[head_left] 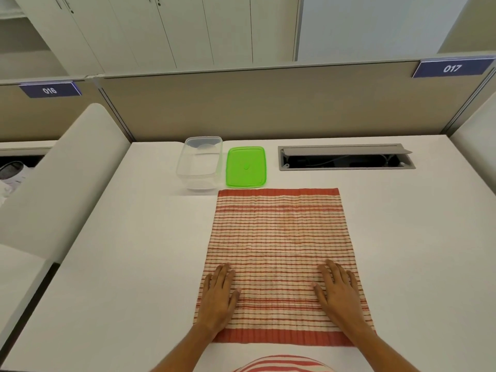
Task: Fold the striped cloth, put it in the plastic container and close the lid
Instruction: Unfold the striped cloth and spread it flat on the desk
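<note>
Striped cloth spread flat and unfolded on the white desk, running from near the front edge up toward the middle, red bands along its near and far hems. Left hand palm down on the cloth's near left part, grip spread, fingers straight and lying on the fabric, the outer edge of the hand at the cloth's left border. Right hand palm down on the near right part, grip likewise spread flat, fingers straight, pinching nothing. Clear plastic container upright and uncovered toward the desk's back edge, just beyond the cloth's far left corner. Green lid lying flat on the desk just right of the container, apart from it, its near edge close to the cloth's far hem. Open grey cable hatch set into the desk further right along the back edge.
</note>
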